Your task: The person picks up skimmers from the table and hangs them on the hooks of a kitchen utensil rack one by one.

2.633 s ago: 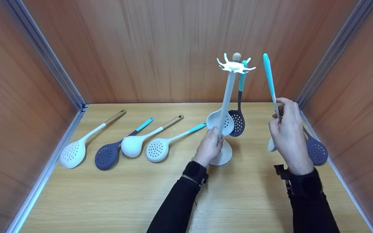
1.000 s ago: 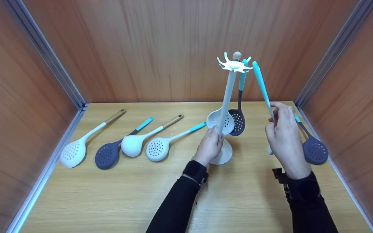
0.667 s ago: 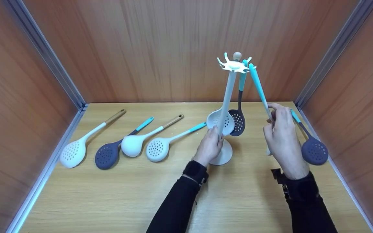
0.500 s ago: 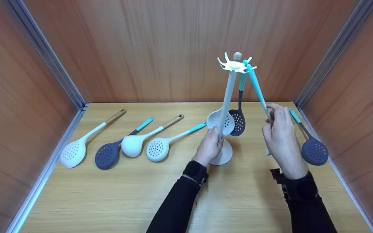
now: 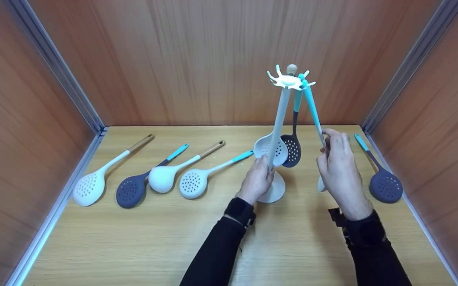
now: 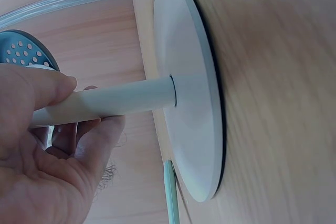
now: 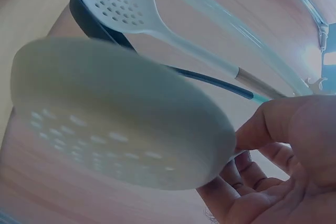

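Note:
My left hand (image 5: 257, 179) grips the lower post of a white utensil stand (image 5: 280, 115); its round base (image 6: 191, 129) sits on the table. From the hooked top hang a white slotted spoon (image 5: 266, 147) and a dark skimmer (image 5: 291, 151) with a turquoise handle. In my right hand (image 5: 342, 171) a white skimmer (image 7: 121, 114) is pinched by its stem, head down. Its turquoise handle leans up to the left, with the tip at the stand's right-hand hooks. Whether the tip is on a hook, I cannot tell.
Left on the table lie a white skimmer (image 5: 90, 188) with a wooden handle, a dark skimmer (image 5: 130, 192), a white ladle (image 5: 162, 178) and a white turquoise-handled skimmer (image 5: 193, 183). Another dark skimmer (image 5: 387, 186) lies beside the right wall. Wooden panels (image 5: 213, 63) enclose the table.
My right hand has moved left, bringing the white skimmer's handle tip from well right of the stand to its hooks. My left hand stays on the post.

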`<state>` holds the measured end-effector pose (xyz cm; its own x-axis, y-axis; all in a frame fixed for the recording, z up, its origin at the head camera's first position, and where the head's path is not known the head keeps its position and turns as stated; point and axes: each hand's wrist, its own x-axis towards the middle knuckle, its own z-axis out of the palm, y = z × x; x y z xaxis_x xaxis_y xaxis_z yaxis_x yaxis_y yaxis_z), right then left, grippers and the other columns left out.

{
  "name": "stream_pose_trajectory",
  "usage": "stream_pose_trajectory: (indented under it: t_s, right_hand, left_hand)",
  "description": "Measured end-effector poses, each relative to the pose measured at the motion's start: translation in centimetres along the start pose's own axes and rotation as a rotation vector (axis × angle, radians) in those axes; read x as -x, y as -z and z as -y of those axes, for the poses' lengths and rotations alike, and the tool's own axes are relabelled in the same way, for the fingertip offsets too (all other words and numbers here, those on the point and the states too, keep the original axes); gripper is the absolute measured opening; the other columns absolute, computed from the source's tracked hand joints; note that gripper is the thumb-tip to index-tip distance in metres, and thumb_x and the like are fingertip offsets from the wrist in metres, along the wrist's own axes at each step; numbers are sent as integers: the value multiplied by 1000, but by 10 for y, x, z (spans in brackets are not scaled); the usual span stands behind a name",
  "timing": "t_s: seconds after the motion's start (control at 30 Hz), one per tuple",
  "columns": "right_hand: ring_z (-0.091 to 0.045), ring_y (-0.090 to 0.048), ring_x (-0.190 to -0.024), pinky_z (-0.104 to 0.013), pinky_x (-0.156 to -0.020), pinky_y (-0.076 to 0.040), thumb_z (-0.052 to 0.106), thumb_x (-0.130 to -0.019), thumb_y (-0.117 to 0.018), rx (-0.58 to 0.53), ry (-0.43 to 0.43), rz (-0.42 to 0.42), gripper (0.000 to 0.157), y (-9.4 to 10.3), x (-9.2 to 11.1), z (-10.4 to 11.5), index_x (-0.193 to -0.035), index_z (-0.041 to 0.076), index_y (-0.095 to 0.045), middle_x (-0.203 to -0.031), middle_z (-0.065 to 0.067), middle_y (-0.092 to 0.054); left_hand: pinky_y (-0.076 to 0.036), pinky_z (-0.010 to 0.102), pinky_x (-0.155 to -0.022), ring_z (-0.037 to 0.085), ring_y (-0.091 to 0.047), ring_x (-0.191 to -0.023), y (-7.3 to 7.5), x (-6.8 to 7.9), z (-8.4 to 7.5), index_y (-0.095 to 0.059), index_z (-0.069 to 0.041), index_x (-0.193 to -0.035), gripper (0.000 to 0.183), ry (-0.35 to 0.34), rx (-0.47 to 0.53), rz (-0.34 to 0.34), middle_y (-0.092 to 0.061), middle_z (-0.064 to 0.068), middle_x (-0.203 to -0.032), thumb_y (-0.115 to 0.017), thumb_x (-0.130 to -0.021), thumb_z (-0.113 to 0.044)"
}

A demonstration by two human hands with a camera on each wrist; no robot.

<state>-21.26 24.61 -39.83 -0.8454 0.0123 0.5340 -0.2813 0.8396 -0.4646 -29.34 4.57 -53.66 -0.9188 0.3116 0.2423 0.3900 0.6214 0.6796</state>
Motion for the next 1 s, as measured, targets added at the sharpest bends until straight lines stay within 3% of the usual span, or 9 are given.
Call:
stream_pose_trajectory:
  t_s: [0.23,0.53,0.8,1.0]
  right_hand:
    - [-42,-76,-111,-58,-86,-72,-15,-110,-53,-8,9,-3,49,-6,0,2,-158,-11,-53,-132,-31,-60]
    - [-38,-73,-108,-53,-84,-70,-13,-110,-52,-30,17,-9,50,-15,1,-1,-160,-10,-53,-132,-31,-60]
    - [-42,-74,-119,-58,-100,-72,-11,-114,-53,-47,-16,43,50,-20,-1,-1,-163,-10,-49,-138,-31,-58]
    - [-42,-73,-117,-58,-99,-72,-10,-115,-54,-39,-4,50,49,-25,-1,-1,-164,-10,-47,-138,-32,-59]
  left_hand:
    - [-70,52,-105,35,-77,-120,0,-1,0,-61,-3,-128,15,0,2,-3,-73,20,-126,-69,-116,-7]
    - [-69,55,-105,37,-77,-120,1,1,0,-61,-2,-129,16,-13,7,-9,-73,21,-126,-70,-116,-7]
    - [-69,52,-107,35,-78,-122,1,0,-1,-61,-4,-131,16,16,0,8,-73,20,-127,-69,-117,-8]
    - [-69,52,-108,35,-77,-123,0,-2,-1,-61,-4,-130,15,33,14,16,-72,19,-128,-68,-117,-9]
